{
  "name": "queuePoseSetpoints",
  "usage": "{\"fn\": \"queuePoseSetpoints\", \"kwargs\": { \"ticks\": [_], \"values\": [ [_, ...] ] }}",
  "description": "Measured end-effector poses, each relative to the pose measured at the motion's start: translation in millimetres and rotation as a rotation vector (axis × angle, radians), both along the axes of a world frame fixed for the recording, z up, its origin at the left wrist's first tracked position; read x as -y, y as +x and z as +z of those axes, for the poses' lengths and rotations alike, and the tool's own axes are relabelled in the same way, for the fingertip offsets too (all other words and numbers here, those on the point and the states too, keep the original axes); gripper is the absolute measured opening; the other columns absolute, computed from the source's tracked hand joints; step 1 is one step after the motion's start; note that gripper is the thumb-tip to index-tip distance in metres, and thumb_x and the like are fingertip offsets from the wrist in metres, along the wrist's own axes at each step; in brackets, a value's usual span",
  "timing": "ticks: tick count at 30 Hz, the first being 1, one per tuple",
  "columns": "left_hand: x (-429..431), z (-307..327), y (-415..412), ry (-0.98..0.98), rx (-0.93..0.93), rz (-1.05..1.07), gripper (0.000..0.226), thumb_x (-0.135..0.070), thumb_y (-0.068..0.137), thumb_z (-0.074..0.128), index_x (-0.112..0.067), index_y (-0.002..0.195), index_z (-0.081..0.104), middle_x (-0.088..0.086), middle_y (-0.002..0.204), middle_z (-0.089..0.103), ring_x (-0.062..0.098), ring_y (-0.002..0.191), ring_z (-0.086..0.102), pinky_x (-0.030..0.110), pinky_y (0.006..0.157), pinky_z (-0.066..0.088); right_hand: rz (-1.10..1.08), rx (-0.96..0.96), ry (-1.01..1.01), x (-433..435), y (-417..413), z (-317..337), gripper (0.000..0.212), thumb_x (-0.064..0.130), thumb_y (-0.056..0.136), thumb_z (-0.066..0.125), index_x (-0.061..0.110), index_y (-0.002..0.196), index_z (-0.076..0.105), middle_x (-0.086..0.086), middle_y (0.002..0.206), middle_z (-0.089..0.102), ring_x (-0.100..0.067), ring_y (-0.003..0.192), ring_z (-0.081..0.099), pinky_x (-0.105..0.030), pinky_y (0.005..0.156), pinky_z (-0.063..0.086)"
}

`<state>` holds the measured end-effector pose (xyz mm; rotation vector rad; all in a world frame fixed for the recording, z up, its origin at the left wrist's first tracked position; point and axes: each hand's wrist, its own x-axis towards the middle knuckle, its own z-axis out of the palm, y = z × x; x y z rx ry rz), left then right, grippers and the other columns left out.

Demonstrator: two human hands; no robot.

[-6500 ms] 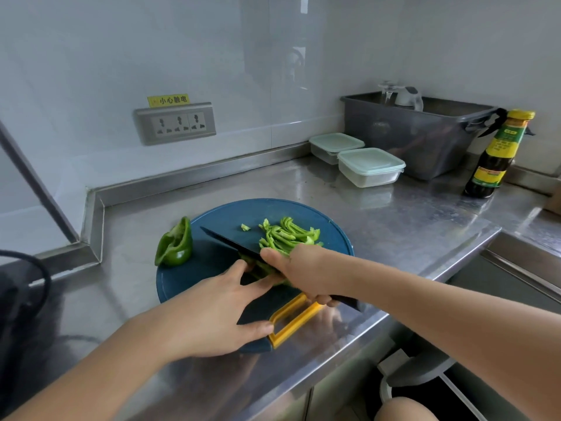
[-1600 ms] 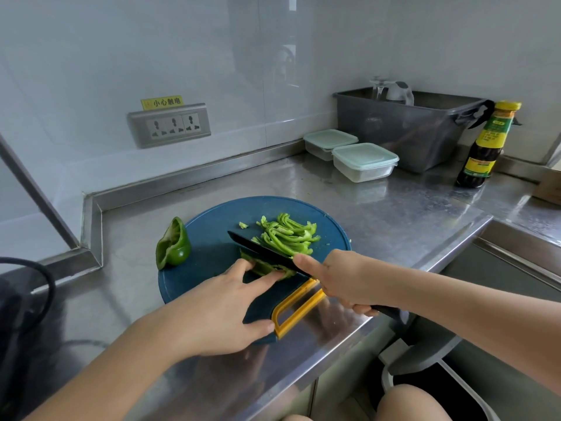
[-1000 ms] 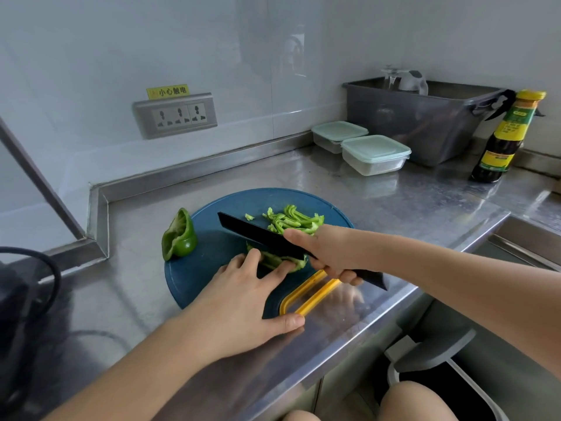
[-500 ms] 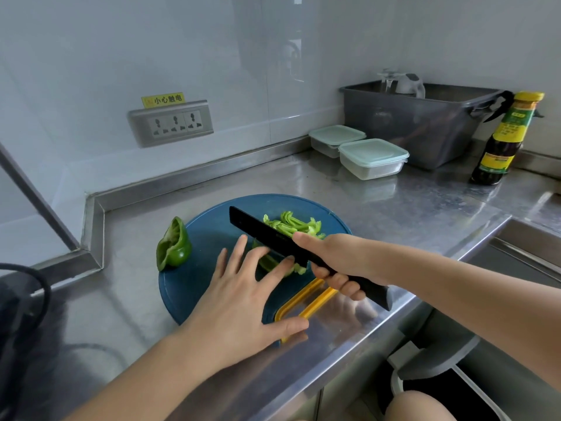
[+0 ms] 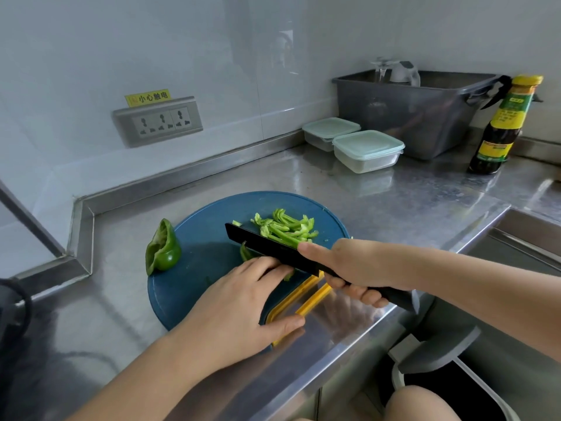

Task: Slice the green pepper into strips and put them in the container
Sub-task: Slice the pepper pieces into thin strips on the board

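One black knife (image 5: 267, 247) clamped in right hand (image 5: 358, 265) grip, blade across one round blue cutting board (image 5: 197, 278). Left hand (image 5: 243, 305) grip apart, fingers pressing one pepper piece (image 5: 246, 253) under blade. One pile of strips (image 5: 285, 227) at board's 1 o'clock. One uncut pepper half (image 5: 162, 249) at board's 9 o'clock edge. Two lidded tubs on counter (image 5: 394, 208) at 1 o'clock, touching: front container (image 5: 368, 150), rear container (image 5: 331, 132).

Facing me: white tiled wall (image 5: 91, 56), socket panel (image 5: 158, 120) far left, steel counter (image 5: 409, 202), grey tub (image 5: 409, 123) far right.
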<state>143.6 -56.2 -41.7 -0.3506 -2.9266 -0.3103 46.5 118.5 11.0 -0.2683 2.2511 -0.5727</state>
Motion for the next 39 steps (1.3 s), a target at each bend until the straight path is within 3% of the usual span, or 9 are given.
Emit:
{"fn": "queuePoseSetpoints", "kwargs": {
  "ticks": [7, 10, 19, 23, 25, 28, 30, 33, 39],
  "values": [
    [-8.5, -1.8, 1.5, -0.123, -0.016, 0.083, 0.082, -0.080, 0.076, 0.031, -0.030, 0.141, 0.040, -0.009, 0.137, 0.045, 0.013, 0.125, 0.045, 0.031, 0.100, 0.040, 0.040, -0.205, -0.031, 22.9, 9.2, -2.5, 0.051, 0.061, 0.096, 0.022, 0.026, 0.065, 0.043, -0.018, 0.067, 0.046, -0.024, 0.050, 0.043, -0.033, 0.054, 0.048],
    [-8.1, -1.5, 2.1, -0.132, 0.004, 0.083, 0.084, -0.080, 0.077, 0.030, -0.031, 0.144, 0.033, -0.010, 0.142, 0.039, 0.013, 0.129, 0.039, 0.032, 0.105, 0.035, -0.002, -0.163, -0.024, 29.9, 8.9, -0.2, 0.071, 0.075, 0.087, 0.024, 0.010, 0.070, 0.047, -0.016, 0.060, 0.044, -0.022, 0.045, 0.041, -0.027, 0.048, 0.041],
    [-7.3, 1.3, 1.1, -0.158, 0.007, 0.097, 0.080, -0.081, 0.076, 0.033, -0.027, 0.134, 0.048, -0.012, 0.132, 0.050, 0.010, 0.120, 0.049, 0.032, 0.097, 0.043, 0.047, -0.143, -0.028, 18.6, 1.0, 3.9, 0.069, 0.078, 0.084, 0.027, 0.013, 0.065, 0.040, -0.005, 0.052, 0.036, -0.017, 0.039, 0.031, -0.022, 0.042, 0.030],
    [-11.7, 2.3, 1.1, -0.205, 0.022, 0.143, 0.079, -0.080, 0.075, 0.033, -0.026, 0.130, 0.053, -0.011, 0.125, 0.055, 0.012, 0.114, 0.055, 0.033, 0.090, 0.048, 0.107, -0.398, 0.041, 18.9, 5.4, -2.6, 0.051, 0.049, 0.101, 0.026, 0.007, 0.116, 0.052, -0.006, 0.064, 0.040, -0.016, 0.048, 0.037, -0.023, 0.044, 0.032],
    [-15.2, 2.6, 1.8, -0.179, 0.047, 0.151, 0.083, -0.080, 0.076, 0.029, -0.026, 0.136, 0.047, -0.010, 0.134, 0.048, 0.014, 0.123, 0.047, 0.035, 0.098, 0.042, 0.103, -0.483, 0.036, 16.2, 1.8, -7.9, 0.046, 0.017, 0.104, 0.025, 0.019, 0.149, 0.017, -0.005, 0.067, 0.032, -0.017, 0.052, 0.033, -0.024, 0.045, 0.027],
    [-16.1, 0.8, 1.9, -0.174, 0.047, 0.156, 0.088, -0.080, 0.077, 0.021, -0.028, 0.148, 0.022, -0.012, 0.151, 0.021, 0.011, 0.140, 0.020, 0.033, 0.113, 0.021, 0.048, -0.357, -0.002, 13.0, -9.1, -8.3, 0.047, 0.043, 0.103, 0.024, 0.008, 0.110, 0.054, -0.004, 0.065, 0.040, -0.014, 0.051, 0.037, -0.022, 0.047, 0.031],
    [-16.5, 1.2, 2.1, -0.173, 0.034, 0.145, 0.088, -0.080, 0.078, 0.020, -0.029, 0.150, 0.013, -0.014, 0.155, 0.011, 0.009, 0.143, 0.009, 0.031, 0.115, 0.012, 0.019, -0.226, -0.017, 10.0, -13.8, -1.2, 0.066, 0.070, 0.091, 0.025, 0.010, 0.069, 0.045, -0.004, 0.057, 0.040, -0.015, 0.044, 0.035, -0.023, 0.044, 0.031],
    [-14.4, -2.6, 2.4, -0.120, 0.031, 0.153, 0.088, -0.081, 0.079, 0.024, -0.031, 0.151, 0.012, -0.015, 0.157, 0.008, 0.007, 0.145, 0.002, 0.028, 0.116, 0.004, -0.023, -0.031, -0.082, 5.8, -21.3, 3.4, 0.067, 0.080, 0.081, 0.031, 0.018, 0.058, 0.036, 0.001, 0.047, 0.034, -0.014, 0.037, 0.028, -0.021, 0.041, 0.025],
    [-10.7, -7.0, 5.6, -0.126, 0.036, 0.164, 0.079, -0.079, 0.081, 0.026, -0.025, 0.133, 0.051, -0.014, 0.131, 0.052, 0.008, 0.122, 0.051, 0.027, 0.100, 0.033, 0.011, 0.074, -0.145, 0.1, -23.0, 8.1, 0.068, 0.083, 0.078, 0.032, 0.019, 0.055, 0.038, 0.002, 0.047, 0.033, -0.013, 0.037, 0.026, -0.021, 0.039, 0.025]
  ]
}}
